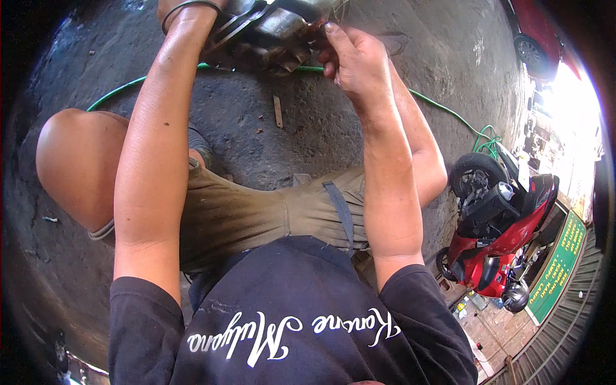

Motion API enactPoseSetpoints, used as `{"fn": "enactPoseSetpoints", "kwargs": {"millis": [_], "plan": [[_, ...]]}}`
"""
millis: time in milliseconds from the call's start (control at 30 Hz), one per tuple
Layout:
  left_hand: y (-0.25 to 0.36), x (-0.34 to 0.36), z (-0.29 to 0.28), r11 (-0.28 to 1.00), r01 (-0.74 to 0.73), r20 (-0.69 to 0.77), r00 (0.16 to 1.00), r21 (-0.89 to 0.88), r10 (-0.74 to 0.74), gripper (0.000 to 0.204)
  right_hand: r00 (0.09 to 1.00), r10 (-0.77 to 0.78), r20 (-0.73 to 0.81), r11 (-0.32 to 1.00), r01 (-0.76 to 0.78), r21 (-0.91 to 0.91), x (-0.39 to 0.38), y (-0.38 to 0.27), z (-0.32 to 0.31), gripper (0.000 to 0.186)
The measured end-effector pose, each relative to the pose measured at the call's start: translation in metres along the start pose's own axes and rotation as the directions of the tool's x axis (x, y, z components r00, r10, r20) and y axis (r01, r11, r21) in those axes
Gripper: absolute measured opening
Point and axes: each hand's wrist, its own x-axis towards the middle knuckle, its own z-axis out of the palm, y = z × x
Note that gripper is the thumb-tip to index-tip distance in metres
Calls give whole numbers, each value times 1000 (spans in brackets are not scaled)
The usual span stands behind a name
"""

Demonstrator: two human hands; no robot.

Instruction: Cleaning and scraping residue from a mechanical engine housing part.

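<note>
A dark grey cast-metal part [276, 32], greasy and rounded like an engine or gearbox housing, lies at the upper edge of the head view, partly cut off. My left hand [172, 5] reaches to its left side, with a black band at the wrist. The fingers of that hand fall outside the picture. On the other side, my right hand [359, 64] is closed against the housing's right end, thumb extended and fingers curled in. Whatever is pinched there is too small and dark to name.
A green hose [443, 108] runs behind my forearms across the stained floor [256, 147]. Near my knees lies a flat metal strip [278, 111]. A red scooter [487, 250] stands at the right, with a red car [539, 38] farther off and a green sign [558, 269] beside it.
</note>
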Motion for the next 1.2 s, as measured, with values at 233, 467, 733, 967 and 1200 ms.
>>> {"fn": "enactPoseSetpoints", "kwargs": {"millis": [233, 467, 733, 967, 1200], "plan": [[2, -5, -5, 999, -13, 13, 1000, -37, 14, 57, 999, 23, 48, 949, -37, 313, 4, 12, 1, 33], [0, -2, -4, 1000, -16, 12, 1000, -17, 16, 57, 648, -752, 119, 507, 685, -524, 13, 3, -17, 16], [-6, 7, -1, 1000, -18, 28, 999, -3, 18, 59, 729, -680, -79, 656, 557, -510, 14, 4, -14, 31], [-10, 10, 6, 999, -38, -27, 999, 33, 39, 58, 982, -37, -185, 998, 27, -58, -2, 0, 27, 48], [-12, 12, 7, 997, -44, -30, 998, 64, 46, 59, 943, -86, -321, 988, 40, -147, -7, -4, 41, 43]]}}
